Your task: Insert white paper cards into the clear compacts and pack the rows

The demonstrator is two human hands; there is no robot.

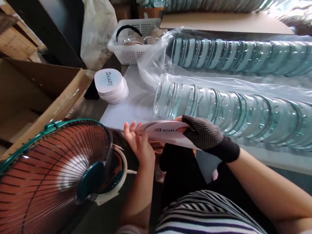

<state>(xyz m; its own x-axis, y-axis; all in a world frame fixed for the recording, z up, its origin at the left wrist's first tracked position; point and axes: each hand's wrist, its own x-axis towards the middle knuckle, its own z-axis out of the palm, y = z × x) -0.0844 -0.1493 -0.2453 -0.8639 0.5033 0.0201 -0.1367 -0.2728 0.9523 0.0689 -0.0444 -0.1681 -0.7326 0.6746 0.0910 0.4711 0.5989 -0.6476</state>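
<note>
A flat white rounded card (163, 128), printed with "Sbeauty", is tilted between my hands at the table's front edge. My right hand (206, 133), in a dark dotted glove with bare fingertips, grips its right end. At the other end is my left hand (141, 144), bare, with the card's edge between thumb and fingers. Just behind the card lies a row of nested clear containers (231, 112) on its side. A stack of similar white cards (111, 85) sits to the left, its top one bearing the same print.
A fan (62, 176) with a green rim stands close on my left, near an open cardboard box (64, 103). Behind are a white basket (130, 54), a plastic bag (98, 28) and more nested container rows (240, 54). Clear plastic film (151, 67) lies around them.
</note>
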